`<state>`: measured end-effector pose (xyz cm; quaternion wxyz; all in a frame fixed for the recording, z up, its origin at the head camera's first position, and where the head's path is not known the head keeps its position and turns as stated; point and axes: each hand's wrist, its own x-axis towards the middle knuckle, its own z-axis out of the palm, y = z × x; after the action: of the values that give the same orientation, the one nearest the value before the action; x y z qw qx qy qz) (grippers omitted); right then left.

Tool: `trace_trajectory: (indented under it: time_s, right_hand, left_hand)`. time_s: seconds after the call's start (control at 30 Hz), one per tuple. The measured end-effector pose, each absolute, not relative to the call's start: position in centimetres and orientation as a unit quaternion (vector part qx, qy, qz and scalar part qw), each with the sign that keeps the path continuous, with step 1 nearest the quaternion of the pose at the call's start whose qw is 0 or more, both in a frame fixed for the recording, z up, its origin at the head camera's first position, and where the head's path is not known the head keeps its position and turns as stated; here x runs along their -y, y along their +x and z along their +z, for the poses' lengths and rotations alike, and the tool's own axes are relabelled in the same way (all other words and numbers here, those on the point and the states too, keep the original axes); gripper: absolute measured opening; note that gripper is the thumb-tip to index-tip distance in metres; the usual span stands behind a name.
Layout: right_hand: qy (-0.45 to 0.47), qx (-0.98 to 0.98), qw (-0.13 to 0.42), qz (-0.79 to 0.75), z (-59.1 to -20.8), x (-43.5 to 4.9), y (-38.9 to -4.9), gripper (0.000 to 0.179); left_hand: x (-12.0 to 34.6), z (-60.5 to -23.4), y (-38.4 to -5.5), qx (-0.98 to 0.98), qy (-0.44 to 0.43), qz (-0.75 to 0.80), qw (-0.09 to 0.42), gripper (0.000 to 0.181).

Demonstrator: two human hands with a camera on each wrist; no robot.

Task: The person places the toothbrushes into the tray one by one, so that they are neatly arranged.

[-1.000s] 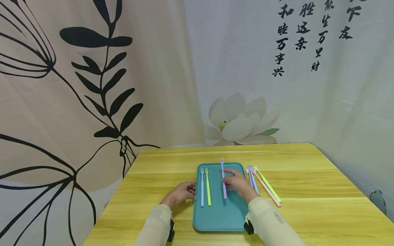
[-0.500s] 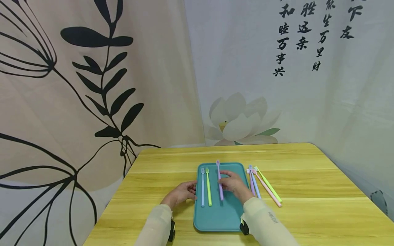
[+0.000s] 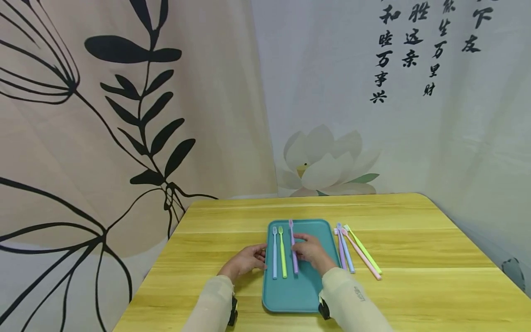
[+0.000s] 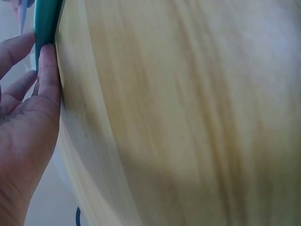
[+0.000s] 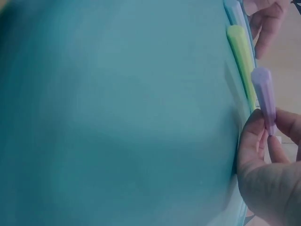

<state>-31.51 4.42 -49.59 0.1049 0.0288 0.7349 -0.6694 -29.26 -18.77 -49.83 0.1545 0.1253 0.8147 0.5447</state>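
My right hand (image 3: 312, 252) pinches a purple toothbrush (image 3: 295, 263) between thumb and fingers, its bristle end pointing away from me. It is over a teal tray (image 3: 290, 297), beside a green toothbrush (image 3: 284, 260) and a light blue toothbrush (image 3: 274, 260) that lie side by side in the tray. In the right wrist view the handle end of the purple toothbrush (image 5: 264, 89) sticks out past the fingertips. My left hand (image 3: 247, 261) holds the tray's left edge; in the left wrist view its fingers (image 4: 48, 70) meet the teal rim.
Right of the tray, several more toothbrushes lie loosely bunched on the wooden table (image 3: 415, 244), among them a pink toothbrush (image 3: 365, 258) and a yellow-green toothbrush (image 3: 369, 253). A printed cloth (image 3: 224, 115) hangs behind the table.
My right hand has carried the purple toothbrush leftward and slightly lower over the tray, closer to the green one. The left hand stays at the tray's edge.
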Motion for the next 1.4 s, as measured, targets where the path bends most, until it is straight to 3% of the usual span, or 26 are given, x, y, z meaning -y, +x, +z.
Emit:
trace_trajectory:
  time_s: [0.63, 0.97, 1.4]
  right_hand:
    - [0.073, -0.777, 0.073, -0.621, -49.8, -3.1, -31.5, 0.04]
    - [0.069, -0.781, 0.057, -0.618, -49.7, -2.8, -31.2, 0.041]
    - [0.031, -0.841, 0.012, -0.541, -49.6, -2.4, -30.5, 0.029]
  left_hand:
    - [18.7, -49.8, -29.3, -0.814, 0.121, 0.545, 0.159, 0.074]
    - [18.6, -49.7, -29.2, -0.816, 0.126, 0.542, 0.157, 0.076]
    - [18.7, -49.7, -29.1, -0.816, 0.127, 0.542, 0.153, 0.074]
